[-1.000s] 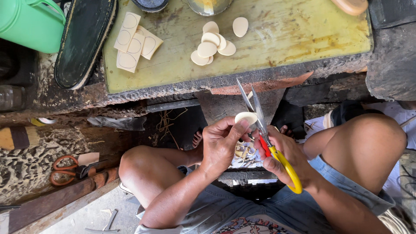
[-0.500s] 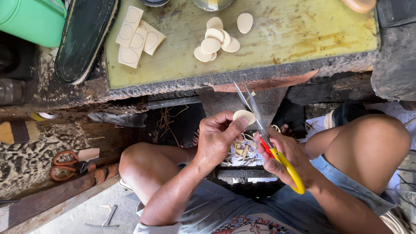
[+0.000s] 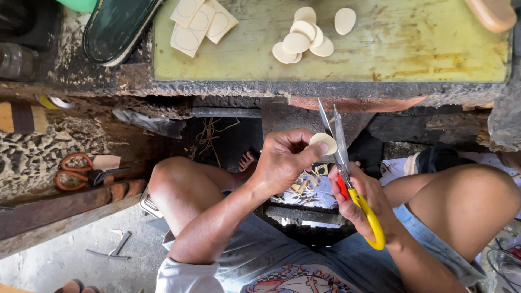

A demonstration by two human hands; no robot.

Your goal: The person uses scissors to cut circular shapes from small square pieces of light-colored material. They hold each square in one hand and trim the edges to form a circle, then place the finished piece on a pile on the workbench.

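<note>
Scissors (image 3: 347,173) sit in the right hand (image 3: 361,198), blades open; left hand (image 3: 285,160) pinches the pale oval cutout (image 3: 324,142). Best turn the piece, not the blades, probably.

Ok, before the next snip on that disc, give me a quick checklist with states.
1. Left hand pinches the disc: ok.
2. Right hand grips the scissors by the yellow handles: ok.
3. Blades open, disc beside them: ok.
4. Left fingertips clear of the blades: cannot tell, they sit very close.
5. Cut discs piled on the board, bare board beside them: ok.
6. Marked squares waiting on the board: ok.
</note>
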